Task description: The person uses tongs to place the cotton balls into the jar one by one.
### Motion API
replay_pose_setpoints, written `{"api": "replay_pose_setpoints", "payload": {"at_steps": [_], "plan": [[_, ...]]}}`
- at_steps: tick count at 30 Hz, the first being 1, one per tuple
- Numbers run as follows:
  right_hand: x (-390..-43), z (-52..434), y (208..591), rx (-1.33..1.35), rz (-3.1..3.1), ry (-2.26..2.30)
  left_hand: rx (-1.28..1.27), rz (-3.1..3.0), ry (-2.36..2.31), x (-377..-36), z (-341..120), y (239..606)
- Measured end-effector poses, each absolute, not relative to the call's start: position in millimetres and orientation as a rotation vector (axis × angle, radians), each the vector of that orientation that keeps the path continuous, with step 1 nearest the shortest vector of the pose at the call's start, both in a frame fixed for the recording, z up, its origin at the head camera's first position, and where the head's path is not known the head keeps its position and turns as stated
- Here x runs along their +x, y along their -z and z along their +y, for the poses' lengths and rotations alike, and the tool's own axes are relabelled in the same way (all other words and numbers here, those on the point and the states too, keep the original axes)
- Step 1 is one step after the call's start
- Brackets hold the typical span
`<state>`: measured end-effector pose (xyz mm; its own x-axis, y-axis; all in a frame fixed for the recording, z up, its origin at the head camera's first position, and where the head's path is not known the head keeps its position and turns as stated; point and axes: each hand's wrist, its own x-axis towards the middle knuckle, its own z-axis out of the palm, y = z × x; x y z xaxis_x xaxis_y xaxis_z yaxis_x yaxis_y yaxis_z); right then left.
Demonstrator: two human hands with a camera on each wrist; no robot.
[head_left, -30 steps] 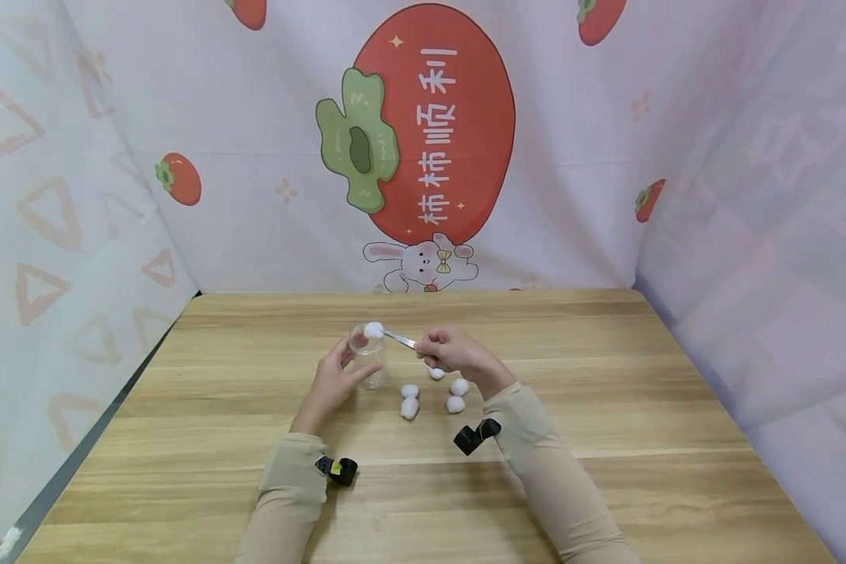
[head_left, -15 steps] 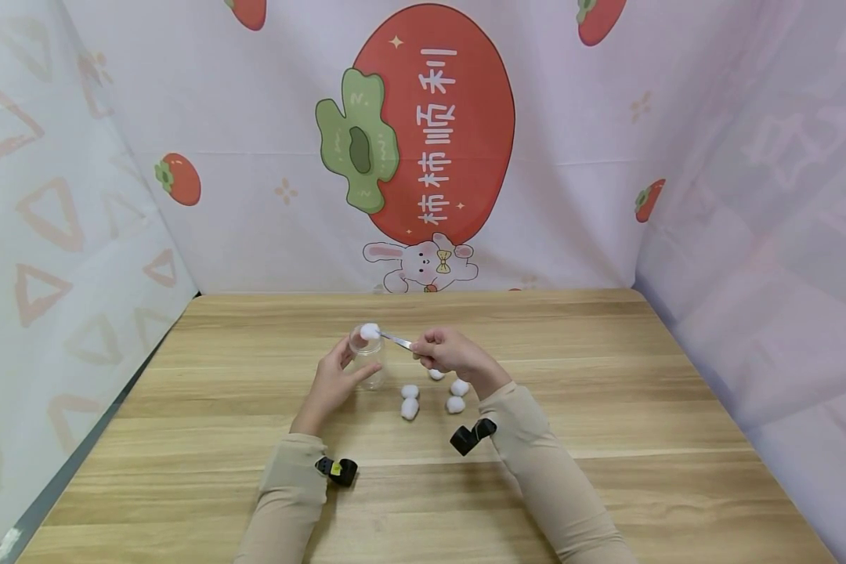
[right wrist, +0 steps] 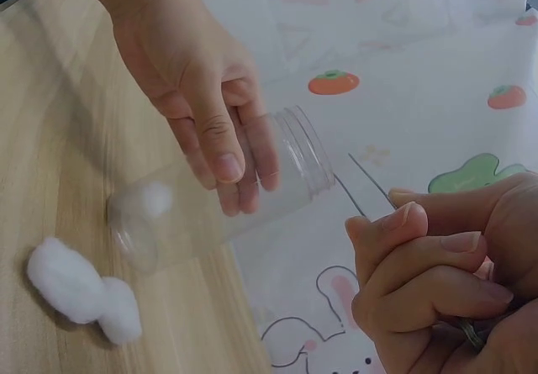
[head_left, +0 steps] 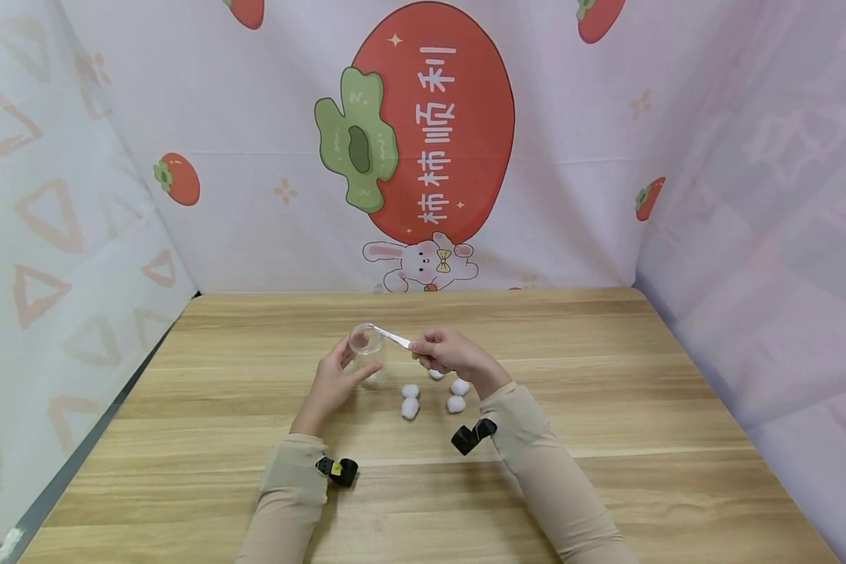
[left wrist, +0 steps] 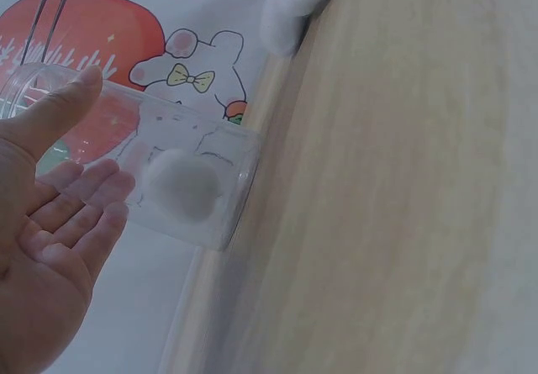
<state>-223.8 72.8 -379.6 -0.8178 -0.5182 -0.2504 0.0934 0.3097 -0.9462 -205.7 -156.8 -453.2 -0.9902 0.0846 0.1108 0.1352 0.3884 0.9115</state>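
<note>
My left hand (head_left: 330, 385) grips a clear, lidless jar (left wrist: 235, 143) around its side, thumb on one side and fingers on the other. At the bottom of the jar lies a white cotton ball (left wrist: 183, 185). My right hand (head_left: 453, 352) pinches metal tweezers (head_left: 395, 338), whose tips are at the jar's mouth. In the right wrist view the tweezer tips stand apart with nothing between them. On the table just right of the jar sit two cotton balls (right wrist: 67, 280), touching each other.
Farther right, a pair of cotton balls (head_left: 457, 396) lies below my right hand, and another cotton ball (head_left: 436, 374) is partly hidden by that hand. The wooden table (head_left: 218, 423) meets a printed cloth backdrop (head_left: 571, 196) behind.
The cotton ball held by the tweezers at the jar's mouth has been let go and now lies at the jar's bottom. The left hand has stayed in place; the right has barely moved.
</note>
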Motion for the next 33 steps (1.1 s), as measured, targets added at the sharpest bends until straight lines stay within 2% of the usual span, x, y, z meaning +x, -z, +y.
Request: {"api": "replay_pose_setpoints", "payload": {"at_steps": [17, 33], "plan": [[-216.4, 84.0, 381.5, -0.405, 2.056, 1.571, -0.203, -2.573, 1.698, -205.8, -156.3, 453.1], [-205.1, 112.6, 394.5, -0.306, 2.110, 1.578, -0.235, -2.556, 1.681, -206.7, -156.7, 454.2]]}}
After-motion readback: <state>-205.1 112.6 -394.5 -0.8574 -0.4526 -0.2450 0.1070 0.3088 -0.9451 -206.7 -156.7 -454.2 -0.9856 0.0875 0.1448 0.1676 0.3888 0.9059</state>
